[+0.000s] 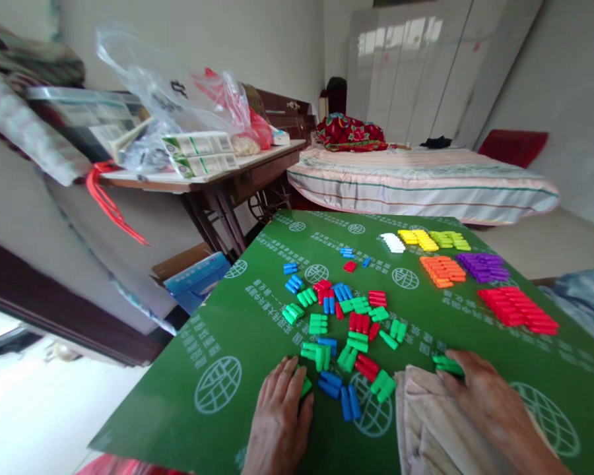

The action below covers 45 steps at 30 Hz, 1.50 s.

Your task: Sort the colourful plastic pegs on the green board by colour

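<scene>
My left hand (282,412) lies at the near edge of the spread, fingers curled over a green plastic piece (305,386) that shows between thumb and forefinger. At the right, my right hand (480,382) has its fingertips closed on a few green cap-like pieces (447,365), beside a folded beige cloth (420,409). Between the hands lie mixed small tube-shaped pieces, among them blue pieces (350,402), red pieces (359,322) and green pieces (318,324), mostly in little side-by-side groups.
Sorted blocks stand at the far right of the green board (218,330): red (517,309), purple (482,267), orange (442,271), lime (450,240), yellow (418,239) and white (392,243). A cluttered table (178,183) is left, a bed (416,175) behind.
</scene>
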{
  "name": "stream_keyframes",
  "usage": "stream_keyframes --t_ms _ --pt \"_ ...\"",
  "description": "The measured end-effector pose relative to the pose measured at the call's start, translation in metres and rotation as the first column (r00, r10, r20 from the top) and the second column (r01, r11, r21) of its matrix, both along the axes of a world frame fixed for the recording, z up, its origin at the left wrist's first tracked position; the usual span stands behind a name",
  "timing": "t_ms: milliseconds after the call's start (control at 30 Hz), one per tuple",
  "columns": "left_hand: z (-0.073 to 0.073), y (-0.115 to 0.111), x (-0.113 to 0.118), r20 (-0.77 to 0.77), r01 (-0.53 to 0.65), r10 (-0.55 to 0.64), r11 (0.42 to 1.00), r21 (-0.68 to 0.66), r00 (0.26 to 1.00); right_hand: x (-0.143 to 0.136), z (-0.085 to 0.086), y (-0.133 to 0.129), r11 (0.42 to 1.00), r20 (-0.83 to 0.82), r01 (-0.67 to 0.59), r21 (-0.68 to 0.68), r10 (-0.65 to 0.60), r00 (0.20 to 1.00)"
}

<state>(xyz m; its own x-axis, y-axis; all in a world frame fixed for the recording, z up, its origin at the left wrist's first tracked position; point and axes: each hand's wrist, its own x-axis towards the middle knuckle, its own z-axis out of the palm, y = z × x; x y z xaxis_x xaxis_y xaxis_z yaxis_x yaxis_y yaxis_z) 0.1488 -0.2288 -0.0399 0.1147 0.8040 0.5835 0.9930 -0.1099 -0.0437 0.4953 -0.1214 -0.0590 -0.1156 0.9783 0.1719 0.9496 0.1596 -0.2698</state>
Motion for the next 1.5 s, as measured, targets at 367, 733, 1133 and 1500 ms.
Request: stream_keyframes --t_ms 367,733,1133,1500 --pt "0.003 -0.002 0.004 -0.055 -0.028 0.028 1.0 -0.008 0.998 -0.004 -0.008 -0.002 0.998 0.029 -0.052 0.034 0.051 0.998" --pt "0.005 -0.002 0.006 -0.039 -0.02 0.019 1.0 -0.016 0.999 -0.022 -0.003 -0.003 0.988 0.052 -0.104 0.119 0.098 0.994" --pt "0.007 -0.001 0.003 -0.049 0.02 -0.022 0.999 -0.026 0.999 -0.038 0.008 -0.006 0.985 0.04 -0.122 0.125 0.118 0.992" --pt "-0.001 0.004 -0.009 -0.098 0.063 -0.061 0.998 0.018 0.993 -0.057 0.01 -0.007 0.984 0.005 -0.105 0.141 0.106 0.994"
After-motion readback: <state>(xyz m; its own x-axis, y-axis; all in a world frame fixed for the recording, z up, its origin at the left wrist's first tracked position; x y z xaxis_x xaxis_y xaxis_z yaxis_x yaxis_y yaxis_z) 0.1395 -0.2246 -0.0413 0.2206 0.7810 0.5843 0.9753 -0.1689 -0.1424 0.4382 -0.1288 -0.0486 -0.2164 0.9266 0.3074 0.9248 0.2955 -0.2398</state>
